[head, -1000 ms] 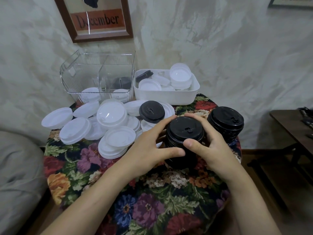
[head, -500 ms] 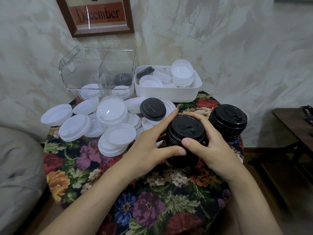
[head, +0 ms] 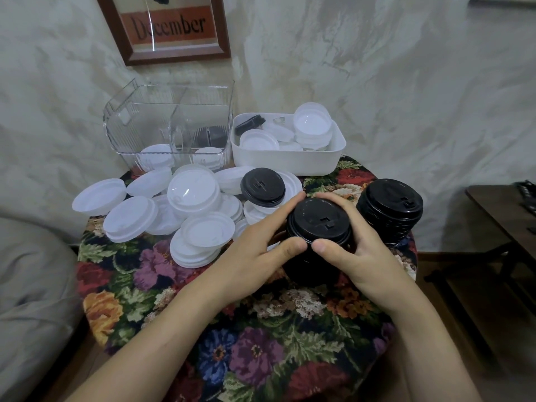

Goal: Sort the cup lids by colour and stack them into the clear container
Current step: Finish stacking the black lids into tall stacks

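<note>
Stack of black lids stands near the middle of the flowered desk, gripped from both sides: left hand and right hand curl round it, thumbs nearly meeting. A second black stack stands just right of it. Loose white lids lie to the left. Behind them the clear container holds a few lids, beside a white bin.

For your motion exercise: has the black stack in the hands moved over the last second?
No: the held stack keeps its gap to the other stack beside it.
</note>
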Demonstrator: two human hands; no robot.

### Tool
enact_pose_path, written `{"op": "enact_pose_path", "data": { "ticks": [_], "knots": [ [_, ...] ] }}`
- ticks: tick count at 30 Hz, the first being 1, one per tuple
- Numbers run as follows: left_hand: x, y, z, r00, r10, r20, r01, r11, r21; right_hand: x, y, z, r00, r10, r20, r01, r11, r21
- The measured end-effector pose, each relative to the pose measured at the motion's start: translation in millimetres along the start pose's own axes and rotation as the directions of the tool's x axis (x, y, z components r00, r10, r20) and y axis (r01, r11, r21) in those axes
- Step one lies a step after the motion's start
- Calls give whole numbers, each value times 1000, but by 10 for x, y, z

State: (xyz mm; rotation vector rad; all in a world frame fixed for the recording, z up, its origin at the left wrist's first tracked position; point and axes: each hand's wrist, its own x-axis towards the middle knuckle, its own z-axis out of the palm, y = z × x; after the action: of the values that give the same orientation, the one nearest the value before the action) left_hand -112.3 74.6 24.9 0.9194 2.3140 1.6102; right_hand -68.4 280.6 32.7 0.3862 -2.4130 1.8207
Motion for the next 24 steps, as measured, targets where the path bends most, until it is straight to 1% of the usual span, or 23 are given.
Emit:
{"op": "enact_pose_path", "data": {
  "ticks": [2,6,13,16,18,20,24],
  "knots": [
    [-5,3,-2,1000,5,1,-5,1000,9,1,4,3,1000,-2,1,2,1000,7],
    [-18,13,-3,1000,-10,18,11,999,-47,3,13,-8,1000,-2,13,2,1000,-1],
    [-35,12,-28,999,2,32,-2,1000,4,-4,4,-12,1000,9,28,-9,1000,-24],
    [-29,15,-46,998,1,56,1,999,-44,-9,-1,-5,1000,5,14,-5,1000,-23],
    [-31,9,-56,996,-15,91,24,994,-104,-13,4,1,1000,6,3,-6,1000,-22],
    [-31,2,-52,993,-29,114,43,991,-123,-14,10,8,1000,4,-9,-4,1000,-21],
    [-21,-17,-36,996,-34,79,44,991,-125,-12,5,19,1000,6,-23,-6,1000,-16]
  ]
}}
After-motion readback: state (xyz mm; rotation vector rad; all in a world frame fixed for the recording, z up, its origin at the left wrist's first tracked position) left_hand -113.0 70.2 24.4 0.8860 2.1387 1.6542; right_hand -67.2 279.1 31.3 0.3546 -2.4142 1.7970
